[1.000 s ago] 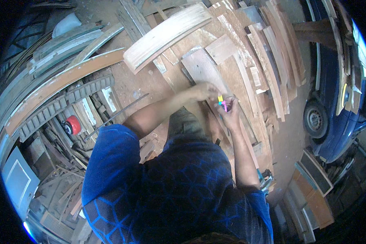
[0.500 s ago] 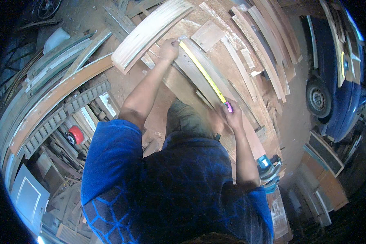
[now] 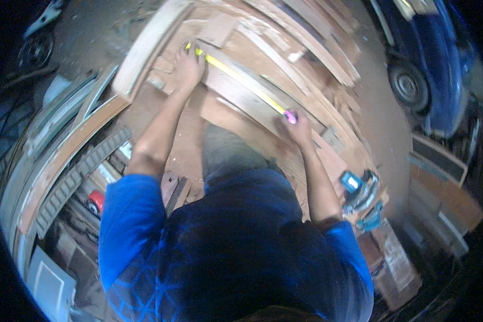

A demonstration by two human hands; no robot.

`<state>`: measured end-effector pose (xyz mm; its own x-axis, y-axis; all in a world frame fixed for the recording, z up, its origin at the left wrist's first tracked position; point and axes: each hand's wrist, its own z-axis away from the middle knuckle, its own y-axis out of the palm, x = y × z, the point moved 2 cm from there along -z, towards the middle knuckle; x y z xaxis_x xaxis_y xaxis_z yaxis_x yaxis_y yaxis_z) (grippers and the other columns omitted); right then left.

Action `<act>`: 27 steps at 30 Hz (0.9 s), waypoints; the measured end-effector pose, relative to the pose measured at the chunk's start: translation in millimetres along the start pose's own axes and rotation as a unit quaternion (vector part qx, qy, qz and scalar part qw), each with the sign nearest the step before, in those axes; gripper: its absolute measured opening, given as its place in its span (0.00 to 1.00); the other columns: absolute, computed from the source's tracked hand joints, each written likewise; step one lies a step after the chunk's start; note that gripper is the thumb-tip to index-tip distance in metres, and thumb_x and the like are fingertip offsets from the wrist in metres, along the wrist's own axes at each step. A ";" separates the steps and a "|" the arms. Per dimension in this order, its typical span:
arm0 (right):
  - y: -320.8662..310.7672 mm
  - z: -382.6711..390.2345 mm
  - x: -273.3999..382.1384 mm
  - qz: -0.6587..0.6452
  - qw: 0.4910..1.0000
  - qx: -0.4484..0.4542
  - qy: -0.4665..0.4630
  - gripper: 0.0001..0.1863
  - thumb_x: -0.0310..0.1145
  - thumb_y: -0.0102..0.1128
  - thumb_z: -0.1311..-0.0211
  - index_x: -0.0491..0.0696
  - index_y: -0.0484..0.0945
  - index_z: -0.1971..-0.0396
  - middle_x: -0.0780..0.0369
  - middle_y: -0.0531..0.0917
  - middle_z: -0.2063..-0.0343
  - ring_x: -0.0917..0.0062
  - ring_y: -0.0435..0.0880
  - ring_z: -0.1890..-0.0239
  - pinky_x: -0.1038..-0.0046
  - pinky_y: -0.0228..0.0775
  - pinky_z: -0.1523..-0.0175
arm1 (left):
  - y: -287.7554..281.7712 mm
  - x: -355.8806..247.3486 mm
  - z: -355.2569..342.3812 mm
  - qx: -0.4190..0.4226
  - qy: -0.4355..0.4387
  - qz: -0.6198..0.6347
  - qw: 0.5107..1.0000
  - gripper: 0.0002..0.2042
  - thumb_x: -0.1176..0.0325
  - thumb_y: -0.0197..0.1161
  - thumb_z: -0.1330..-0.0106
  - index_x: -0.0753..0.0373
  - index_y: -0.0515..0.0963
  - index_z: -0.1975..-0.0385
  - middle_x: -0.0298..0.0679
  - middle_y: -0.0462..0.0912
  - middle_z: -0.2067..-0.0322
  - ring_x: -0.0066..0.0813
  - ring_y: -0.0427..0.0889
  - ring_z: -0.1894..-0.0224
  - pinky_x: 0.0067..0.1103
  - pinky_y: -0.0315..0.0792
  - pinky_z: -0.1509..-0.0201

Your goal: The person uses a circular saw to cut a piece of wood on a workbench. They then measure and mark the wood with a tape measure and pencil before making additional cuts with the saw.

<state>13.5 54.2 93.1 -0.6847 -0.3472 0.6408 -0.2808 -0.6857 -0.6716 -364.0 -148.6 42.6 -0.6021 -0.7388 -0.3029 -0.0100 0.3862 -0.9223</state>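
Yellow tape measure (image 3: 241, 80) stretched diagonally along a curved wooden board (image 3: 252, 99) on the plank pile. Left hand (image 3: 188, 67) flat, fingers spread, pinning the tape's far end to the wood; right hand (image 3: 295, 126) curled closed around the pink tape case at the near end. Risk: tape hook slips off under the left palm if pressure eases, blade snaps back, reading lost. Teal power tool (image 3: 359, 188) sits well apart.
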 end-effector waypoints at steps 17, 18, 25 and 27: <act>-171.5 161.0 -167.1 -0.036 0.995 -0.087 0.025 0.21 0.38 0.80 0.47 0.44 0.84 0.55 0.54 0.86 0.55 0.63 0.84 0.51 0.66 0.76 0.45 | 46.3 -447.2 297.8 0.295 0.436 0.238 0.816 0.31 0.58 0.62 0.34 0.58 0.68 0.31 0.45 0.67 0.30 0.44 0.59 0.24 0.46 0.46 0.19; -186.9 164.6 -143.0 -0.077 0.986 -0.145 -0.006 0.20 0.33 0.78 0.45 0.43 0.83 0.55 0.55 0.85 0.54 0.65 0.84 0.50 0.67 0.76 0.44 | 50.9 -447.7 300.8 0.293 0.430 0.230 0.823 0.31 0.58 0.63 0.35 0.57 0.68 0.30 0.44 0.67 0.30 0.43 0.59 0.24 0.46 0.46 0.19; -359.0 247.6 66.8 -0.014 0.861 -0.304 -0.407 0.11 0.24 0.69 0.39 0.41 0.83 0.56 0.53 0.85 0.55 0.68 0.84 0.52 0.67 0.77 0.44 | 51.5 -451.8 307.8 0.259 0.426 0.183 0.847 0.29 0.57 0.62 0.34 0.51 0.70 0.31 0.34 0.69 0.29 0.34 0.58 0.23 0.43 0.43 0.18; -368.6 252.0 78.6 0.001 0.834 -0.275 -0.479 0.11 0.24 0.69 0.39 0.41 0.83 0.57 0.53 0.85 0.56 0.68 0.84 0.53 0.68 0.77 0.45 | 53.7 -450.7 309.2 0.247 0.421 0.191 0.851 0.28 0.57 0.62 0.34 0.51 0.71 0.32 0.34 0.70 0.30 0.34 0.58 0.23 0.42 0.44 0.18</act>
<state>232.7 118.4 484.8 0.0917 -0.8803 0.4656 -0.7259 -0.3791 -0.5739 153.7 34.4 55.4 -0.8467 0.1281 -0.5163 0.5275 0.0758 -0.8462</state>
